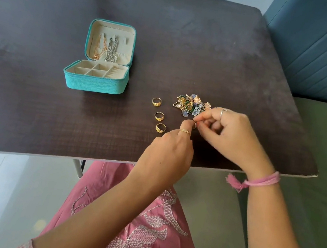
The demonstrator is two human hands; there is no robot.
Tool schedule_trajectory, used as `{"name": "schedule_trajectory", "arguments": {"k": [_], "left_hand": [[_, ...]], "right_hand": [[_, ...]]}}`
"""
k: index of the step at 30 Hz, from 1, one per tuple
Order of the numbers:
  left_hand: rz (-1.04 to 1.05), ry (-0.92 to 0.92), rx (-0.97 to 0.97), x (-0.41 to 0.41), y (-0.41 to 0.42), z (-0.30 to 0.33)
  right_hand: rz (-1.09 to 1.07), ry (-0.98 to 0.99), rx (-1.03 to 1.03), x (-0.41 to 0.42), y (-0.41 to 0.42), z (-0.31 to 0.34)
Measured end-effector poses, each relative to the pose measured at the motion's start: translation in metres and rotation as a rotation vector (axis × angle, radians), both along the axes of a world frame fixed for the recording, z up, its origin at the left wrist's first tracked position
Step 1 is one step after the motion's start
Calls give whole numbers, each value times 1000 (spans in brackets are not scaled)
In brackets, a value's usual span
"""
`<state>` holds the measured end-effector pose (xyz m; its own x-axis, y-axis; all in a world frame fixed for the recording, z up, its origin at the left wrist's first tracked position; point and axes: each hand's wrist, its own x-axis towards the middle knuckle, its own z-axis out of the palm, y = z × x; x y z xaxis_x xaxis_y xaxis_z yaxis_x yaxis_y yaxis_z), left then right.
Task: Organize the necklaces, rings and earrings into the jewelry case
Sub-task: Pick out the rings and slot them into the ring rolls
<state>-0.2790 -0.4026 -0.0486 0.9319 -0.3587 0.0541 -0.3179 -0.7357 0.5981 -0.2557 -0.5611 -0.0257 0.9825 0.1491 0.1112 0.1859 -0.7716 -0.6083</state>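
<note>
**Both hands busy on one small piece beside the earring pile**

Well away to the left of both hands, the teal jewelry case [96, 81] lies open on the dark table [33, 116]. Its raised lid holds two necklaces [105, 49], one gold-toned and one silvery, hanging from the hooks. The divided base looks empty: no rings or earrings show in the compartments or the slotted ring section.

Just left of the left hand [167, 151], three gold rings [159, 116] lie loose in a short column. That hand's thumb and forefinger are pinched on a small piece, seemingly a ring or earring [194, 125], too small to tell which. The right hand [228, 137] pinches the same piece from the other side, directly below the tangled earring pile [192, 106].

To do this well, I would keep a light fingertip pinch, work the piece free low over the table so nothing drops far, and avoid dragging the pile along.
</note>
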Motion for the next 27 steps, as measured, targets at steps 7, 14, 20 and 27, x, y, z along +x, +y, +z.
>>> {"name": "schedule_trajectory", "arguments": {"k": [7,14,20,27], "left_hand": [[-21,-80,-232,-13,23,-3],[110,-173,-294,-5,56,2],[110,-194,-167,13,83,-12],[112,-152,-196,15,85,-15]], "right_hand": [[-83,-83,-9,-11,13,-18],[-46,-76,-101,-6,16,-14],[63,-117,-94,22,28,26],[287,-44,-356,88,55,22]]}}
